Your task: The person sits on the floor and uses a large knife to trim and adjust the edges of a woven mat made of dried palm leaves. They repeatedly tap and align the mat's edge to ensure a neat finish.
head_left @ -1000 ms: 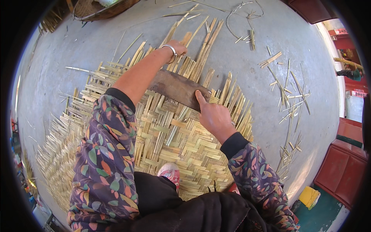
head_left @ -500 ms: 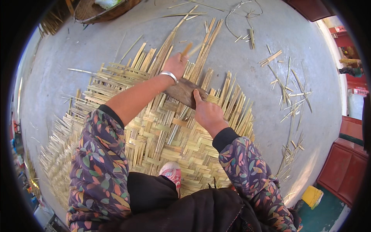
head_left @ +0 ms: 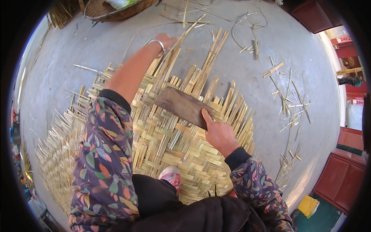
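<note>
A woven mat [head_left: 193, 162] of pale split strips, perhaps reed or bamboo, spreads over the floor in front of me, loose strip ends fanning from its far edge. My right hand [head_left: 221, 134] is closed at the right end of a flat, dark brown rectangular tool [head_left: 183, 106], index finger stretched along it. The tool lies slantwise over the weave; whether it is wood or rusty metal I cannot tell. Beyond the mat's far edge, my left hand [head_left: 167, 41] is near long upright strips, its fingers smeared by motion. A thin pale strip [head_left: 185, 13] shows farther out.
Scattered strip pieces [head_left: 288, 92] and a wire loop [head_left: 234, 29] lie on the grey floor [head_left: 266, 123] to the right and far side. A round basket [head_left: 116, 14] with something green stands far left. Red seats [head_left: 340, 178] and a yellow container [head_left: 308, 206] are at right. My shoe [head_left: 171, 177] rests on the mat.
My left hand has moved away and leftward, off the mat's edge; the short strips it held no longer show in it. My right hand and the tool shifted slightly nearer and right.
</note>
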Available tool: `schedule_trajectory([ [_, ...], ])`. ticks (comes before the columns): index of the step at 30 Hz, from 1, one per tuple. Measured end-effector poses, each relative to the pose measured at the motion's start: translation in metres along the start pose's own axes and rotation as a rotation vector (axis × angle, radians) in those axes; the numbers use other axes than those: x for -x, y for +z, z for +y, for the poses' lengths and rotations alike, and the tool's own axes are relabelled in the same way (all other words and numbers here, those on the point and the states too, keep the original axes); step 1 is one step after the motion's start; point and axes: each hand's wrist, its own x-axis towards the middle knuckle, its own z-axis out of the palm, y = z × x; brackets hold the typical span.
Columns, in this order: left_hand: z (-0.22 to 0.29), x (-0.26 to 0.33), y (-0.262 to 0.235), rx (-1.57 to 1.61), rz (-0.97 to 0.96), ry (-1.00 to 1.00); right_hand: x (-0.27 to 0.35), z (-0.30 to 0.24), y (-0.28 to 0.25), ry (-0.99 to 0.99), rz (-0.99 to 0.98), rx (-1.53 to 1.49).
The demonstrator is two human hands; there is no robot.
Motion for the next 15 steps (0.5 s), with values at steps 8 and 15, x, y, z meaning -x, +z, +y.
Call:
schedule_trajectory([
  [8,-0.008,0.000,0.024,0.252,-0.086,-0.086,-0.032,-0.006,-0.023,-0.048,0.047,0.009],
  [15,-0.005,-0.009,0.034,0.791,-0.223,-0.075,-0.067,-0.007,-0.046,-0.012,0.095,0.073],
])
